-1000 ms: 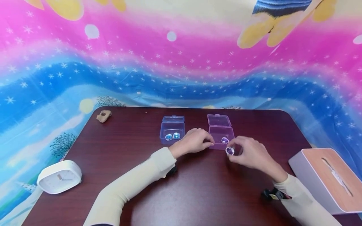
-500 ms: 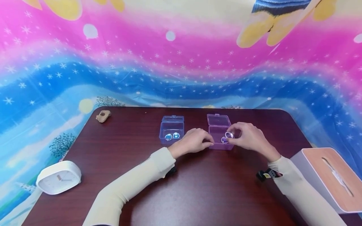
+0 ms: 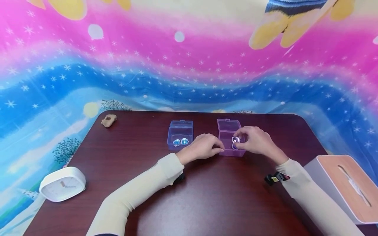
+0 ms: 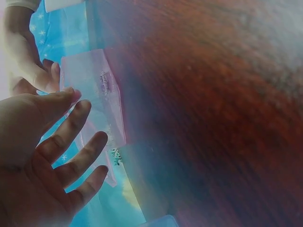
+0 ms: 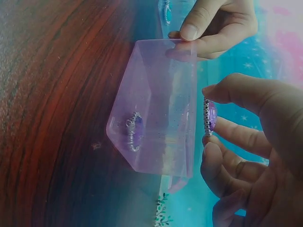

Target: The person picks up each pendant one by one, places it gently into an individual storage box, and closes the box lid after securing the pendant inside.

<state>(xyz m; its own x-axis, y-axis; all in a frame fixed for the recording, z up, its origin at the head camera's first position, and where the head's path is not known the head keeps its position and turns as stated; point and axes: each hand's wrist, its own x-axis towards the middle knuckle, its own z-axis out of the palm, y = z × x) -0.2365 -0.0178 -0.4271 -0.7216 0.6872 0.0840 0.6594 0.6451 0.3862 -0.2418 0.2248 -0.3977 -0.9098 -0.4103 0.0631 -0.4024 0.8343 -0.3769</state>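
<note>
My left hand (image 3: 205,146) pinches the left wall of an open, see-through pink plastic box (image 3: 231,152); in the right wrist view its thumb lies outside the wall and fingers inside. Between thumb and fingertips, my right hand (image 3: 257,140) holds a purple gem (image 5: 211,117) edged with small silver rhinestones. That gem hangs just above the box opening, seen edge-on from the right wrist. Inside the pink box lies a second purple gem (image 5: 136,132) with the same sparkling rim and a tiny loop. The pink lid (image 3: 229,125) is tipped back.
Left of the pink box stands an open blue plastic box (image 3: 180,131) with two blue gems (image 3: 184,141) in it. A white clock (image 3: 62,184) is at the left, a tissue box (image 3: 345,186) at the right. A small tan object (image 3: 109,121) lies at the back left.
My right hand has carried its purple gem from in front of the pink box up and over its opening, then slightly left. The left hand has stayed at the box wall.
</note>
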